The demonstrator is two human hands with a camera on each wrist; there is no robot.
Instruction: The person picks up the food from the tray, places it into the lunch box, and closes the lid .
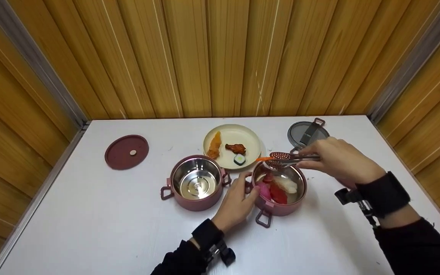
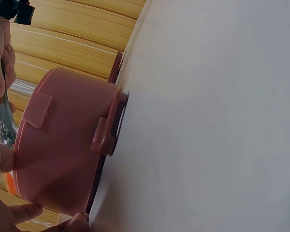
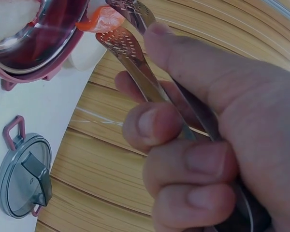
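My right hand [image 1: 332, 158] grips metal tongs [image 1: 292, 157] with perforated tips above the right pot. Between the tips is a small orange food piece [image 3: 104, 20], its kind unclear. My left hand [image 1: 239, 202] rests against the left side of the right pot [image 1: 281, 210], thumb at the rim and fingers on the wall. Inside that pot lie a red piece [image 1: 278, 194], a pink piece [image 1: 264, 191] and a whitish piece [image 1: 287, 184]. To its left stands a second pot [image 1: 195, 204], steel-lined, with nothing inside.
Behind the pots is a cream plate [image 1: 235, 131] with a chicken drumstick [image 1: 236, 148], a breaded orange piece [image 1: 215, 146] and a sushi roll [image 1: 239, 159]. A maroon lid [image 1: 122, 152] lies at left; a grey clear lid [image 1: 304, 131] lies at back right.
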